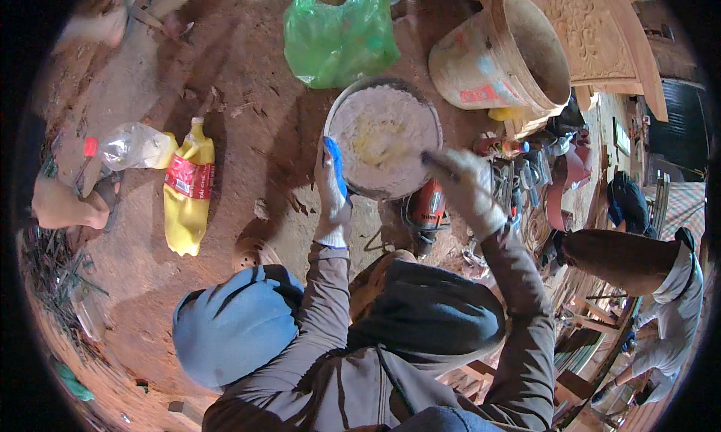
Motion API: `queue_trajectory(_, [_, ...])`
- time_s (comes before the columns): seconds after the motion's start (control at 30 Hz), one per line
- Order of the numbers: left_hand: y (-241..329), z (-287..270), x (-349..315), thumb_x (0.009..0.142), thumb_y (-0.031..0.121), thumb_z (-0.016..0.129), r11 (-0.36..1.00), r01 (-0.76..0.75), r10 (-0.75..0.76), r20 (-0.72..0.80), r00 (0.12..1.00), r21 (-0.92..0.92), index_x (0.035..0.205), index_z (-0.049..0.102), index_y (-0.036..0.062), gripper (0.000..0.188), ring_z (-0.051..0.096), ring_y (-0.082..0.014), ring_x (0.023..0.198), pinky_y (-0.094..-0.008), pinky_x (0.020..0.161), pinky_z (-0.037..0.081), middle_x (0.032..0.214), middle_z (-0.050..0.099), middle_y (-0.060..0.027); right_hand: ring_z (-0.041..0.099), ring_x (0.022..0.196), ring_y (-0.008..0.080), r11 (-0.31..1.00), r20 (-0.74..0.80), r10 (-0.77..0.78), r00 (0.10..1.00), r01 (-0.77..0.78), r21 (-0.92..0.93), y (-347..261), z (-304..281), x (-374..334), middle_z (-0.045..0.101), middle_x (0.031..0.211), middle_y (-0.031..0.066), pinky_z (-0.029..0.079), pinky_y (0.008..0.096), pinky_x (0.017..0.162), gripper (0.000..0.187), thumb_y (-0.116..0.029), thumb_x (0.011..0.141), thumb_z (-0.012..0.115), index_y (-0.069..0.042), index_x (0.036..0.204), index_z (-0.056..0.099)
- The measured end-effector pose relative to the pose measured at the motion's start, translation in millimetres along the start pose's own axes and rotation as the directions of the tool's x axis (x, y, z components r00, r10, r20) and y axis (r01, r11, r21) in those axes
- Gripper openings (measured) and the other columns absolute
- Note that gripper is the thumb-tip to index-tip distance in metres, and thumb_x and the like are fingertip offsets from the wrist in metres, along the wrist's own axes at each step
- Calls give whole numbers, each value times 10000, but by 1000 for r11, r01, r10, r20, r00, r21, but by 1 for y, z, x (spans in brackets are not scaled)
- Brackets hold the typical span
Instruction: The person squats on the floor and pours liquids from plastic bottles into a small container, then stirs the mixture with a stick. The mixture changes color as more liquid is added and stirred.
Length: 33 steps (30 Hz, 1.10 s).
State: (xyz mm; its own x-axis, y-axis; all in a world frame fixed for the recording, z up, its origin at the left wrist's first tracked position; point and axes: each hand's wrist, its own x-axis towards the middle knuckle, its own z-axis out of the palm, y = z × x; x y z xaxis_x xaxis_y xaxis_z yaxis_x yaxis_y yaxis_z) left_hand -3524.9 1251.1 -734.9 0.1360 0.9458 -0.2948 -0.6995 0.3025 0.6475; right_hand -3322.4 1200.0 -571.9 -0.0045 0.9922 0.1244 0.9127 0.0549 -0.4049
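Note:
A round metal basin holds pale powder with a yellow wet patch in its middle. My left hand, in a white knit glove with blue coating, grips the basin's left rim. My right hand, also gloved, is at the basin's right edge and smeared by motion. Its dark fingertips reach over the rim; whether they hold anything cannot be made out. To the left, a plastic bottle of yellow liquid with a red label lies beside a clear bottle with a red cap.
Beyond the basin sits a green plastic bag. A dirty white bucket lies tilted at the far right, near carved wood. A red power tool and scattered tools are right. Another person is bent over at right; a bare foot shows left.

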Motion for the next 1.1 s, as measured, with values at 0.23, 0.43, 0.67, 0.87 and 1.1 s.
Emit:
queue_trajectory(0.23, [22, 14, -1, 1081, 477, 464, 976, 176, -178, -2, 984, -127, 1576, 333, -23, 716, 404, -220, 1454, -400, 1218, 310, 1603, 392, -123, 678, 776, 317, 965, 76, -97, 992, 75, 253, -50, 12, 16, 660, 823, 104, 549, 417, 668, 279, -123, 822, 761, -161, 1098, 766])
queue_trajectory(0.43, [8, -14, 4, 1085, 499, 442, 989, 145, -148, -82, 986, -42, 1566, 359, -23, 715, 407, -223, 1454, -386, 1220, 307, 1601, 397, -118, 710, 704, 265, 939, -138, 64, 988, -13, 343, -5, 39, 48, 709, 822, 135, 538, 381, 623, 166, -129, 913, 735, -63, 1062, 768])
queue_trajectory(0.67, [10, -72, 24, 1083, 484, 465, 991, 120, -99, -277, 956, 60, 1537, 405, -18, 680, 504, -218, 1367, -369, 1166, 382, 1532, 481, -118, 714, 1011, 263, 995, 222, -18, 975, -5, 103, 1, 70, 33, 747, 1118, 112, 556, 374, 876, 209, -161, 975, 671, -61, 1139, 755])
queue_trajectory(0.87, [23, -58, 13, 1062, 501, 506, 989, 137, -125, -184, 975, 55, 1575, 363, 79, 679, 548, -275, 1328, -431, 1098, 472, 1509, 493, -140, 722, 1017, 259, 943, 238, -22, 971, -59, 327, -26, 125, 48, 748, 1124, 111, 563, 393, 880, 228, -210, 942, 702, -65, 1110, 755])
queue_trajectory(1.1, [2, -64, 20, 1065, 499, 497, 964, 243, -253, -85, 964, -105, 1572, 343, 125, 649, 597, -298, 1278, -414, 842, 621, 1506, 490, -137, 735, 972, 301, 914, 174, 276, 945, -314, 258, 47, 149, 50, 763, 1041, 140, 577, 409, 878, 245, -259, 949, 688, -100, 1122, 761])
